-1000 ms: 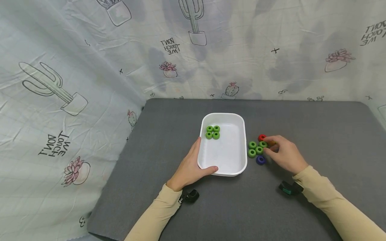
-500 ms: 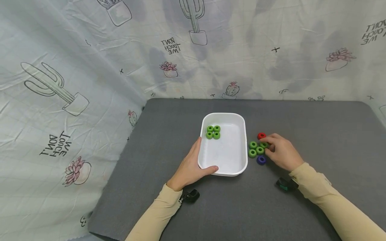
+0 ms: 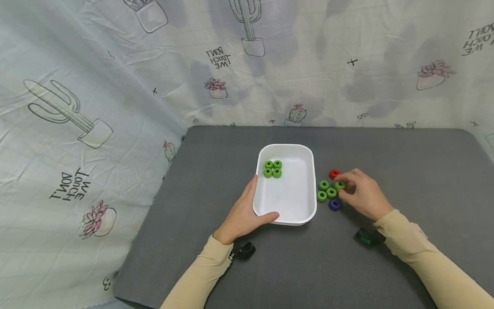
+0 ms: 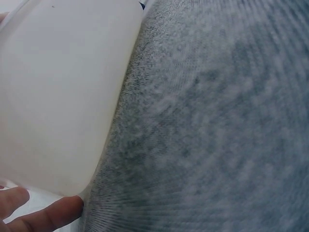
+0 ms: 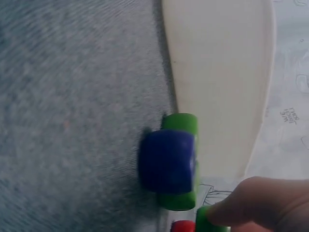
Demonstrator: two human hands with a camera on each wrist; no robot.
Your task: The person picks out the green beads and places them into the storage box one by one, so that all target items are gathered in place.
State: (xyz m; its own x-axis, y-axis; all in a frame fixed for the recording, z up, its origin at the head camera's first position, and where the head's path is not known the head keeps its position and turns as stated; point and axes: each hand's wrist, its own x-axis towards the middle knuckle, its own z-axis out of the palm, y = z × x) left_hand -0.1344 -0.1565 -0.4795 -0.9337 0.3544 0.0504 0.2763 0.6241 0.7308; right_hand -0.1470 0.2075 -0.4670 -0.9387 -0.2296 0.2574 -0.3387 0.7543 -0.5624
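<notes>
Beige sleeves [image 3: 204,274] lie nearest, a small black device [image 3: 244,251] at the left wrist and another at the right. Just past them, the left hand [image 3: 243,218] grips the near left corner of a white tray [image 3: 287,197], thumb over the rim, fingers along the outer wall. To the tray's right, a blue bead [image 3: 334,209] sits closest, then three green beads [image 3: 331,196] bunched together. Just beyond the blue one, the right hand [image 3: 362,194] pinches a fourth green bead [image 3: 337,185] between thumb and fingertip; a red bead [image 3: 334,176] rests just past the fingertip. Four more green beads [image 3: 277,175] stand two by two in the tray's far left part. Underneath is a dark grey tabletop [image 3: 193,193]; behind it hangs a pale cloth [image 3: 320,64] printed with cacti and mirrored lettering. Against half a second ago, the pinched bead sits slightly farther right, away from the three; the left hand's hold looks unchanged.
</notes>
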